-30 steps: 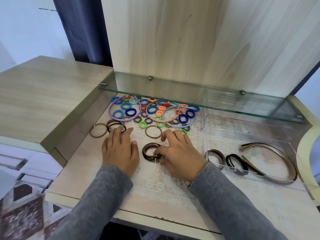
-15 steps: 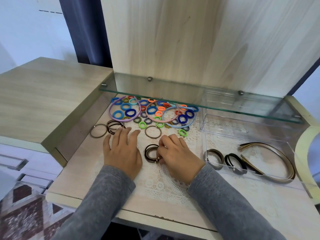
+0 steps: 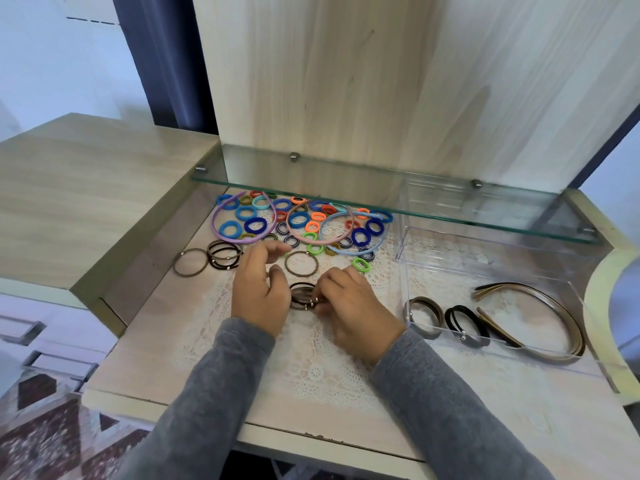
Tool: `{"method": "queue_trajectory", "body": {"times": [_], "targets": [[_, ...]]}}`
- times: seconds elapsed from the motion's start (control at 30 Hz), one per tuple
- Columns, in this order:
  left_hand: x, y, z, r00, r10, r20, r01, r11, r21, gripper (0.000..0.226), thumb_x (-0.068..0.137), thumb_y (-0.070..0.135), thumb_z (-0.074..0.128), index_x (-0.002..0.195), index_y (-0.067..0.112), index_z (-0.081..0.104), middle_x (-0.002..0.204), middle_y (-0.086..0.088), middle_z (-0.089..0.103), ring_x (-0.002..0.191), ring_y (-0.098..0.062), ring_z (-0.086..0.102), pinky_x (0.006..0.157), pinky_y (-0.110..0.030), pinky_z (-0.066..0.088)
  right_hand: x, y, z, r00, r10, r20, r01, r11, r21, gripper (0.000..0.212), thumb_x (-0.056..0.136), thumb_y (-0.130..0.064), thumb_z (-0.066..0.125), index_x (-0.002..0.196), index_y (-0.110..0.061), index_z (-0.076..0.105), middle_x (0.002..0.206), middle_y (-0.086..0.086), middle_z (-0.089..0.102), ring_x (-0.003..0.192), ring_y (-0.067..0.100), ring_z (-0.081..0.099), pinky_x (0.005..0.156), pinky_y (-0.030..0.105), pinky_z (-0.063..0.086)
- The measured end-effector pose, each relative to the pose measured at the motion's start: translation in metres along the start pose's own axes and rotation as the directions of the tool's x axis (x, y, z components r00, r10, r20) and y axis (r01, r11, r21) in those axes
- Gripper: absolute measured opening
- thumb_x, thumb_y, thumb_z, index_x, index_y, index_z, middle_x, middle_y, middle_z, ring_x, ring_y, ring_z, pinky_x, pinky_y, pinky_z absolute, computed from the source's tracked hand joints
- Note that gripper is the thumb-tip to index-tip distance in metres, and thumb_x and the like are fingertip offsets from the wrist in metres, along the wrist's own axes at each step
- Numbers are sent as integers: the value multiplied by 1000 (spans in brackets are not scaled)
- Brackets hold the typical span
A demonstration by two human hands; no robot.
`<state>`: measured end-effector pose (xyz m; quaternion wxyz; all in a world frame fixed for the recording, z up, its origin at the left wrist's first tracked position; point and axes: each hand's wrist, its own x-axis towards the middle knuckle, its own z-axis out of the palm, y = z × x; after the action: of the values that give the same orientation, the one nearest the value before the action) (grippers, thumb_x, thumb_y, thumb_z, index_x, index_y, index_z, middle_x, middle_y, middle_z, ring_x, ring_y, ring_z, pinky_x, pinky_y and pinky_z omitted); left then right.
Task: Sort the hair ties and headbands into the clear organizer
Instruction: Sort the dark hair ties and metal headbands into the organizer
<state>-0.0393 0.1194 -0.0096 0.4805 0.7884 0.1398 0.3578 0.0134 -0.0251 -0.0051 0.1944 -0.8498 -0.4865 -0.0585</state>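
Observation:
A small stack of brown hair ties (image 3: 302, 295) lies on the lace mat between my hands. My right hand (image 3: 353, 310) pinches that stack at its right side. My left hand (image 3: 260, 289) hovers just left of it, fingers curled and apart, holding nothing. More brown ties (image 3: 223, 255) and a single brown ring (image 3: 190, 262) lie at the left, another brown ring (image 3: 301, 263) ahead of my hands. Colourful small ties (image 3: 298, 220) and purple (image 3: 242, 237), pink and light blue headbands sit at the back. The clear organizer (image 3: 403, 268) on the right holds brown ties (image 3: 425, 311), black ties (image 3: 465, 323) and brown headbands (image 3: 554, 313).
A glass shelf (image 3: 381, 202) overhangs the back of the table, above the coloured ties and the organizer's rear. A raised wooden cabinet top (image 3: 86, 188) borders the left side. The table's front edge (image 3: 277, 434) is near my forearms.
My left hand has lifted off the table and curled its fingers. My right hand has drawn in on the brown stack, which has shifted slightly toward me.

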Motion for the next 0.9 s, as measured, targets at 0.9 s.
{"method": "queue_trajectory", "body": {"times": [0.9], "targets": [[4,28,26,843,-316,435,530,623,-576,27,91,22,51,91,9,75,104,-10,72,101,-19,67,82,-25,54,10,2,15,846,496,-195,-204,640,740,8,85,-16,58,92,-13,62,93,-4,60,88,13,54,79,21,43]]}}
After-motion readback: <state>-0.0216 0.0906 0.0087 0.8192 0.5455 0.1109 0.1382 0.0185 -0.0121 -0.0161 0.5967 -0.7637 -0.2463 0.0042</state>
